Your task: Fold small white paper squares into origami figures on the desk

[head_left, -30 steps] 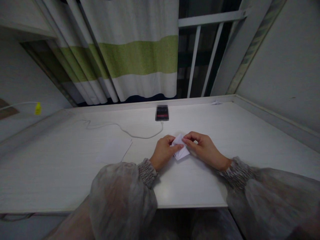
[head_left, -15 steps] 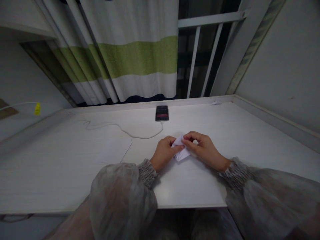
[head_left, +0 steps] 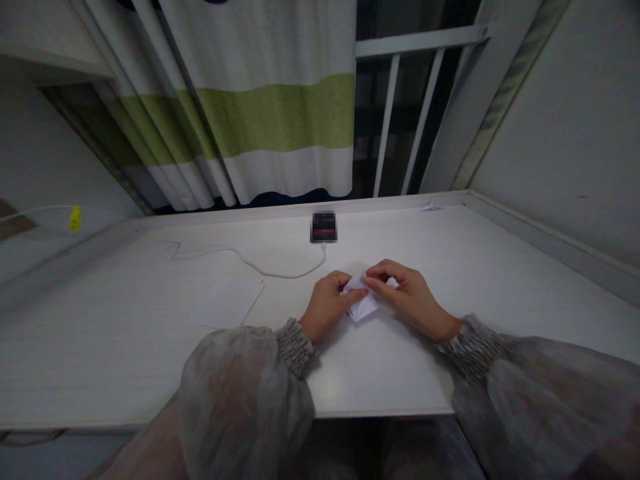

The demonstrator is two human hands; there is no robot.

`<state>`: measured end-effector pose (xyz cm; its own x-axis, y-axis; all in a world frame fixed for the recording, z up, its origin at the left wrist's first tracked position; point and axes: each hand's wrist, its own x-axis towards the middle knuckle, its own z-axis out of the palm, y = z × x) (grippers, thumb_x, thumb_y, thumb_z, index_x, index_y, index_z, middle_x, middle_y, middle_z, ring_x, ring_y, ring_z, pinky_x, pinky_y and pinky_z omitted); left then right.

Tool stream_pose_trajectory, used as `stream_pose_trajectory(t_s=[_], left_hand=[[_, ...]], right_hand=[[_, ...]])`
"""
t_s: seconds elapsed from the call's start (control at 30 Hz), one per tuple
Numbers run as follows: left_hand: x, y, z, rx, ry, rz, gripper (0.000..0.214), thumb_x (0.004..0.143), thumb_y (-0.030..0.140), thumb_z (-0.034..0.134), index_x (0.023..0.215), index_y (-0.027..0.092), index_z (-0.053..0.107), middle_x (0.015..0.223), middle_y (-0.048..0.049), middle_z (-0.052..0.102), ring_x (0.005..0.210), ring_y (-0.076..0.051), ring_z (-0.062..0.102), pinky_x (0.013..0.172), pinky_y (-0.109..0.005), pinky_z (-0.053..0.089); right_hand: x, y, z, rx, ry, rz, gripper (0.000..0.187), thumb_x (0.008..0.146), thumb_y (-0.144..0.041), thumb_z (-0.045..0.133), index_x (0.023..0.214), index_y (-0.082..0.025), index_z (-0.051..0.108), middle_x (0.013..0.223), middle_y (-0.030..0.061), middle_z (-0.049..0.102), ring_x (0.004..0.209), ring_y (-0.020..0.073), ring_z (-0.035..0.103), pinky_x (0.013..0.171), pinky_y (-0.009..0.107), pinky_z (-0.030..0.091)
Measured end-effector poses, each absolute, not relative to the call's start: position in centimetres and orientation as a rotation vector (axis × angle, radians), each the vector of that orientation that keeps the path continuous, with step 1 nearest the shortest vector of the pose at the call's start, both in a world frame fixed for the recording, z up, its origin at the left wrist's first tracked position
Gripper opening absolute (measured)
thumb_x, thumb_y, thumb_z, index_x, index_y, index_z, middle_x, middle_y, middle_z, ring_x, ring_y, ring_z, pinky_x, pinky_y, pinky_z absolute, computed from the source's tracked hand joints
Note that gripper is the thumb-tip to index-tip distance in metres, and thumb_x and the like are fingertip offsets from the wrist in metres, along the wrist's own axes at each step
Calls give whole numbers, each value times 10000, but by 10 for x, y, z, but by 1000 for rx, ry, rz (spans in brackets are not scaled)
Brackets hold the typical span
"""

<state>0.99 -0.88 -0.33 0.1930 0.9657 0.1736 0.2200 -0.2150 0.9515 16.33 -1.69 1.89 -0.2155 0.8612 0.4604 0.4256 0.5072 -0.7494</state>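
Observation:
A small piece of folded white paper (head_left: 364, 308) is held between my two hands, above the white table (head_left: 380, 380). My left hand (head_left: 327, 300) grips its left side, with the thumb lying across the front and the fingers partly hidden behind it. At the upper right edge, my right hand (head_left: 407, 297) pinches the paper between thumb and forefinger. Crease lines run down to a point at the paper's lower end.
Flat white paper (head_left: 227, 303) lies on the table to the left. A dark pixelated device (head_left: 323, 227) with a white cable (head_left: 280, 274) is at the back. Another small folded paper (head_left: 431, 207) rests at the far right. Behind hang curtains (head_left: 280, 120).
My right hand and the top of the folded paper have shifted very slightly. Both hands keep their hold, and the rest looks the same.

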Motion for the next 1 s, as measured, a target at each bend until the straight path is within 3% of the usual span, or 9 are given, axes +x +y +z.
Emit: stream_pose_trajectory(t_s=[1.0], left_hand=[[10, -7, -4, 1506, 1168, 1227, 198, 625, 305, 654, 700, 127, 613, 690, -28, 585, 643, -124, 507, 589, -242, 400]], right_hand=[[160, -16, 14, -1258, -1837, 629, 127, 765, -242, 504, 671, -165, 539, 626, 5, 537, 585, 124, 489, 555, 251, 391]])
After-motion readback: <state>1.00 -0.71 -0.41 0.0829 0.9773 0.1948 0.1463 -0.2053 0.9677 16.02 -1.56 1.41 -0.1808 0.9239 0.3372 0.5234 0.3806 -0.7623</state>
